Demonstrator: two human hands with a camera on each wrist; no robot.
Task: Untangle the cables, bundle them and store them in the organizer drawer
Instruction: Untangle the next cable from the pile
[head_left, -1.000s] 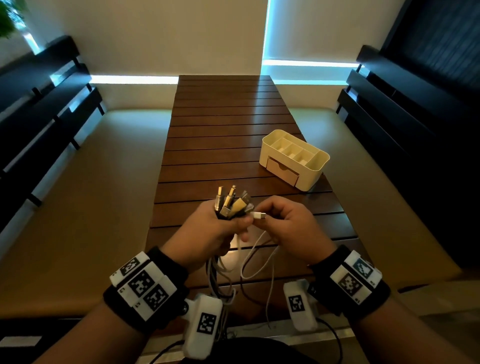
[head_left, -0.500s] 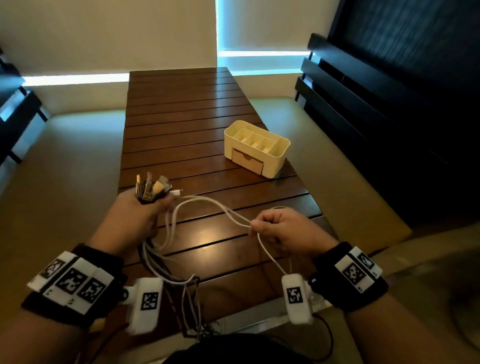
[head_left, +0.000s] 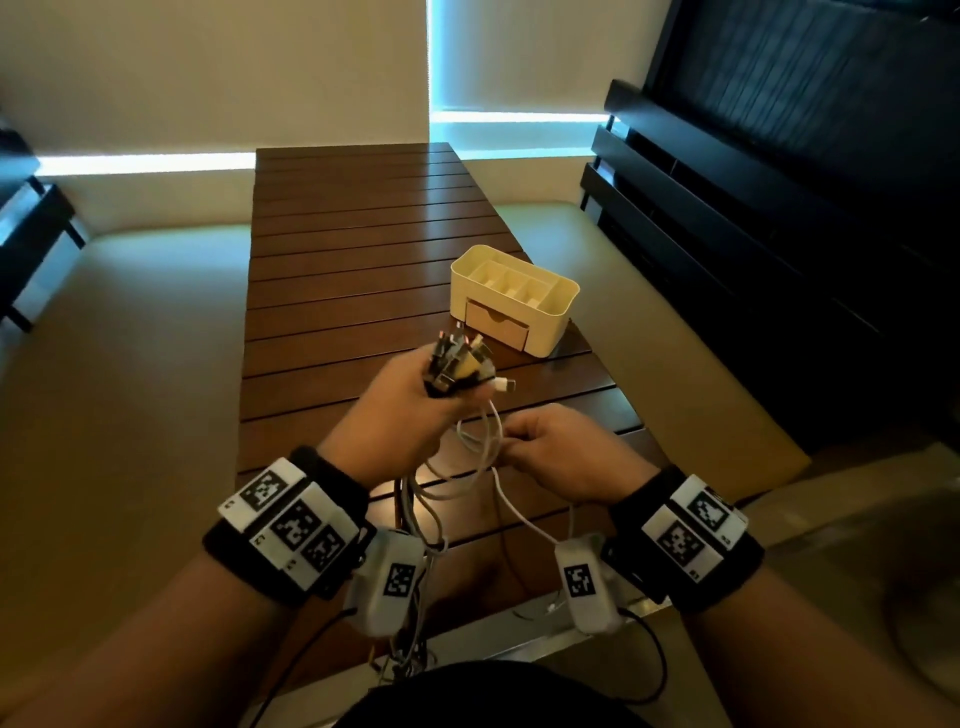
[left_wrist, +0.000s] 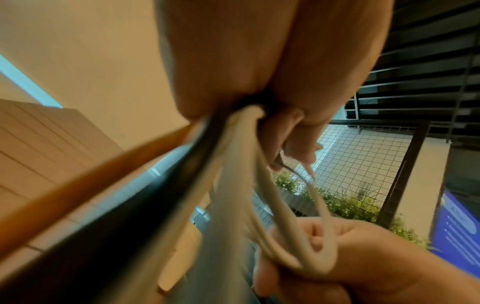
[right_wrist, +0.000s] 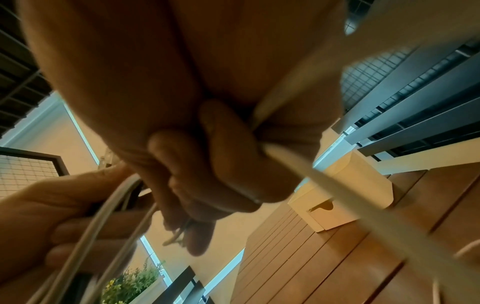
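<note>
Your left hand (head_left: 400, 410) is fisted around the bunch of cables (head_left: 415, 525), held up over the slatted wooden table (head_left: 358, 249). The connector ends (head_left: 457, 356) fan out of the top of the fist; one white plug (head_left: 503, 385) pokes sideways toward the right. From the left wrist view, the white, black and orange cable strands (left_wrist: 197, 185) drop out of the bottom of that fist, blurred. Below the hand the rest hangs past the near table edge, tangled.

A white cable (head_left: 485, 441) loops from your left fist across to your right hand (head_left: 566, 454). Your right hand pinches that loop with fingers curled; the right wrist view shows the cable (right_wrist: 324, 183) running out of the closed fingers (right_wrist: 223, 164).

Further right and back, the cream organizer (head_left: 540, 322) sits on the table, apart from both hands. Its drawer (head_left: 496, 325) is closed, top compartments open upward.
</note>
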